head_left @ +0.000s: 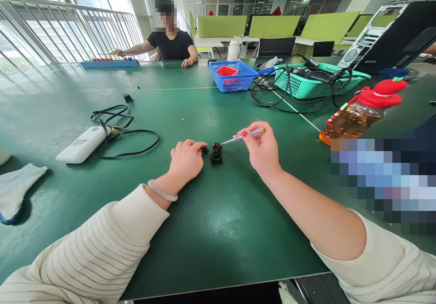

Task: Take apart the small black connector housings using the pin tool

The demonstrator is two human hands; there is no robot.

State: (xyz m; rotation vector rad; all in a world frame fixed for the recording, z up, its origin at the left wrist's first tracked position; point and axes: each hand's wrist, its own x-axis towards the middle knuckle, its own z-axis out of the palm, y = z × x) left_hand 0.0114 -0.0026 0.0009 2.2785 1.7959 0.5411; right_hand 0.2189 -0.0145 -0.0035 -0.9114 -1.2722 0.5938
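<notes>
My right hand (pixel 263 149) is closed around the clear handle of a small screwdriver (pixel 250 134), its thin metal shaft pointing left. The screwdriver's tip is at a small round black part with coppery bits (pixel 217 147); whether it touches I cannot tell. Just in front of that part sits a square black piece with a round opening (pixel 216 158). To the left, my left hand (pixel 186 159) rests on the green table with its fingers closed on a small black part (pixel 204 149), which is mostly hidden by the fingertips.
A white power bank (pixel 83 145) with a black cable (pixel 136 131) lies at left, near a pale cloth (pixel 20 188). Blue (pixel 235 77) and teal (pixel 306 84) baskets with cables stand at the back, a tilted red-lidded bottle (pixel 361 113) at right. Another person (pixel 173 43) sits opposite.
</notes>
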